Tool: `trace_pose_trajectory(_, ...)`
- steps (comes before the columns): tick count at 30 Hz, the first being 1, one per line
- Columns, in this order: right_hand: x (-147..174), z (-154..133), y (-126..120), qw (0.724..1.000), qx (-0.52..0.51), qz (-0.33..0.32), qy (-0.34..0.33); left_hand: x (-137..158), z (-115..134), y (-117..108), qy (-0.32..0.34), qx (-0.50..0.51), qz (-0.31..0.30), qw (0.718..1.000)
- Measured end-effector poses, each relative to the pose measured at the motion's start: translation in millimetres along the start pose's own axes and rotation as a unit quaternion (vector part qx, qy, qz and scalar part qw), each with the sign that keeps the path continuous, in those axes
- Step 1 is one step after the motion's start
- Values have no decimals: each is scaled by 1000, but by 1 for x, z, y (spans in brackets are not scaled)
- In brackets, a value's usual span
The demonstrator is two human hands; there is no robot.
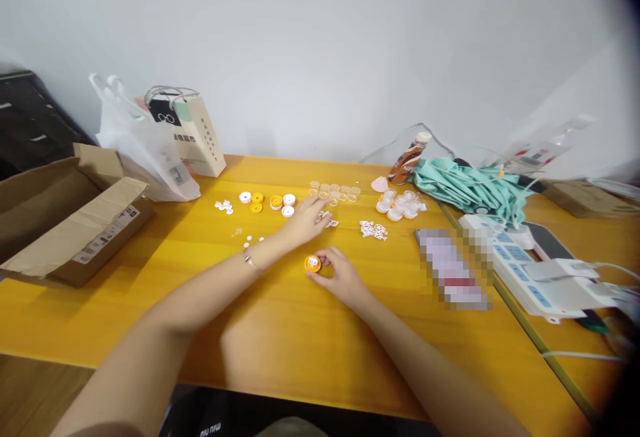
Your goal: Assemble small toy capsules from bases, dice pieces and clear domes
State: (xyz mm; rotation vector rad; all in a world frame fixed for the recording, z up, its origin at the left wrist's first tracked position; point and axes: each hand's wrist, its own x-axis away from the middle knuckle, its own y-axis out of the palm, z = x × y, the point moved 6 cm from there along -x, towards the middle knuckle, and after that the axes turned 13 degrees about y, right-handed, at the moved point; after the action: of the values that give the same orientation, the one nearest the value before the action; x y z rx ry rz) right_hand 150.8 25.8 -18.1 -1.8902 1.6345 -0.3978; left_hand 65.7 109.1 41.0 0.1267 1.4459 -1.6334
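My right hand (345,278) holds a small round orange case (308,265) by its right side, between thumb and fingers, just above or on the table. A white disc with a printed picture lies in its middle. Farther forward, my left hand (303,223) reaches over a group of small white printed cutouts (330,223), its thumb and fingers apart. Just beyond those fingertips stand several clear round caps (345,191). Whether the left fingertips touch a cap or a cutout is unclear.
Left of my left hand are yellow and white round parts (257,198) and small white pieces (225,206). More printed cutouts (373,229), bagged round cases (400,205), a phone (453,270), a bottle (411,159) and a power strip (520,270) lie rightward. An open carton (107,237) stands left.
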Motion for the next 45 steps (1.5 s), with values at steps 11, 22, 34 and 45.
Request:
trace_pose_trajectory(11, 1, 2, 1, 1000, 11, -6, 5, -47, -30, 58, -32, -110, -53, 992)
trace_pose_trajectory(22, 1, 3, 1, 1000, 4, -9, -3, -12, 31, -19, 46, 139, 49, 988)
trace_pose_trajectory(34, 1, -2, 2, 999, 27, -14, -16, 78, 48, -31, 41, 211, -98, 972)
trace_pose_trajectory(45, 0, 1, 3, 1000, 0, -27, -3, 97, 26, -21, -52, 236, -51, 969)
